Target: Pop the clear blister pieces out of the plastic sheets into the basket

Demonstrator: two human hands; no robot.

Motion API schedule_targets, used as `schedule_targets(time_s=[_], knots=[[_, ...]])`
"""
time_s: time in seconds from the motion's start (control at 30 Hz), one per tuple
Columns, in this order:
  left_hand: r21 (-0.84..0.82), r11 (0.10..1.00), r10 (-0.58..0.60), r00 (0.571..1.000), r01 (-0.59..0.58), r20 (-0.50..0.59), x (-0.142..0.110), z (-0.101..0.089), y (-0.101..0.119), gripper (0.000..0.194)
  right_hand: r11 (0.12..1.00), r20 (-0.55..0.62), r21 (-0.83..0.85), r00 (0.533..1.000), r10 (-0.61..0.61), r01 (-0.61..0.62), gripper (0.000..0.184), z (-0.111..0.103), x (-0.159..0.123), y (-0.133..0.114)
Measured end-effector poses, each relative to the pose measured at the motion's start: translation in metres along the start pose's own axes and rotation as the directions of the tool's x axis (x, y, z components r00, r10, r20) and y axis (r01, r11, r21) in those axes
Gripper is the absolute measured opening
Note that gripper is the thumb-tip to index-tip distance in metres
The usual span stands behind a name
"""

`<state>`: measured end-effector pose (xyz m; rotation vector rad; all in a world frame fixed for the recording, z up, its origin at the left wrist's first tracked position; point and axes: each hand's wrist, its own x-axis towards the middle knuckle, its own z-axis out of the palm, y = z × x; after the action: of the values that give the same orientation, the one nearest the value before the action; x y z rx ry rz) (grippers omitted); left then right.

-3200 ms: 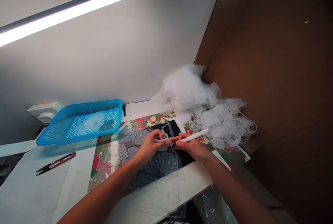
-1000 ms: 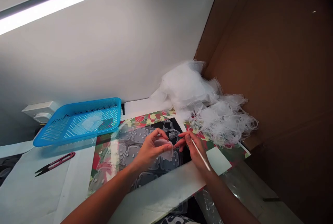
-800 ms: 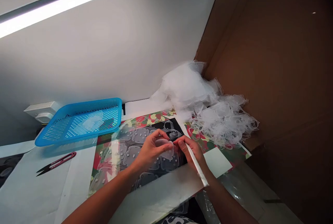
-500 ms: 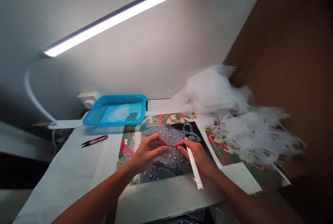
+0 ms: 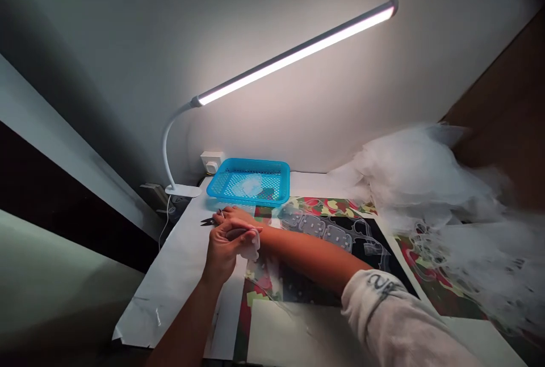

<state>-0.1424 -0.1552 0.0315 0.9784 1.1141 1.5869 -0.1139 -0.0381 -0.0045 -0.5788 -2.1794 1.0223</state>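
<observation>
My left hand (image 5: pixel 223 250) is closed on a small translucent plastic piece (image 5: pixel 251 246) with a wavy edge, pinched between thumb and fingers. My right arm reaches across behind it to the left. My right hand (image 5: pixel 238 216) is down at the table, its fingers closed over the handle of the thread snips (image 5: pixel 207 222); only the dark blades stick out. The left hand partly hides the right one. Under the right forearm lie clear plastic sheets with rounded shapes (image 5: pixel 336 236) and white dots, on a black mat (image 5: pixel 383 253).
A blue mesh basket (image 5: pixel 281 199) with translucent pieces inside stands at the back. A lit lamp (image 5: pixel 298 51) on a bent white neck hangs above. White filmy scraps (image 5: pixel 417 168) are heaped at the right. A patterned sheet (image 5: pixel 443 293) lies under the mat.
My right hand has left the sheets, crossing left to the snips. My left hand has lifted away with the plastic piece. The view has turned left. The white strip in the right hand no longer shows.
</observation>
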Motion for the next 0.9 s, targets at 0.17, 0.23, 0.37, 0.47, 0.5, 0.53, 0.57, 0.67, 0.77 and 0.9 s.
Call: schedule_targets(time_s=[0.17,0.23,0.37,0.47,0.5,0.53,0.57,0.67,0.77,0.9], knots=[[-0.062,0.997,-0.046,0.998,0.048,0.037,-0.008,0.001,0.001,0.034,0.98,0.14,-0.2,0.99,0.014,0.015,0.011,0.01,0.017,0.001],[-0.091,0.994,-0.054,0.997,0.059,0.05,-0.011,0.003,0.002,0.035,0.982,0.109,-0.185,0.993,0.054,-0.033,0.011,-0.003,0.006,0.001],[-0.109,0.992,-0.061,0.994,0.071,0.09,-0.018,0.002,0.004,0.028,0.982,0.033,-0.007,0.981,0.19,-0.19,0.029,-0.046,-0.041,-0.004],[-0.097,0.992,-0.071,0.988,0.084,0.134,-0.023,0.0,0.006,0.024,0.879,0.09,0.269,0.919,0.384,-0.394,0.032,-0.081,-0.086,-0.011],[-0.098,0.992,-0.07,0.988,0.084,0.14,-0.024,-0.001,0.006,0.023,0.839,0.088,0.336,0.901,0.424,-0.428,0.033,-0.09,-0.1,-0.014],[-0.1,0.992,-0.067,0.988,0.082,0.141,-0.025,-0.001,0.007,0.023,0.802,0.09,0.392,0.886,0.454,-0.451,0.033,-0.098,-0.113,-0.017],[-0.102,0.992,-0.065,0.988,0.08,0.138,-0.025,-0.001,0.007,0.023,0.768,0.082,0.44,0.873,0.481,-0.465,0.034,-0.105,-0.124,-0.02],[-0.103,0.99,-0.085,0.99,0.096,0.109,-0.024,0.001,0.005,0.023,0.674,0.056,0.566,0.838,0.543,-0.475,0.037,-0.114,-0.15,-0.027],[-0.094,0.986,-0.131,0.987,0.14,0.097,-0.023,0.003,0.002,0.023,0.584,0.027,0.688,0.819,0.573,-0.43,0.039,-0.109,-0.165,-0.035],[-0.078,0.983,-0.158,0.98,0.168,0.119,-0.022,0.006,-0.001,0.025,0.53,0.012,0.766,0.832,0.555,-0.365,0.046,-0.093,-0.173,-0.046]])
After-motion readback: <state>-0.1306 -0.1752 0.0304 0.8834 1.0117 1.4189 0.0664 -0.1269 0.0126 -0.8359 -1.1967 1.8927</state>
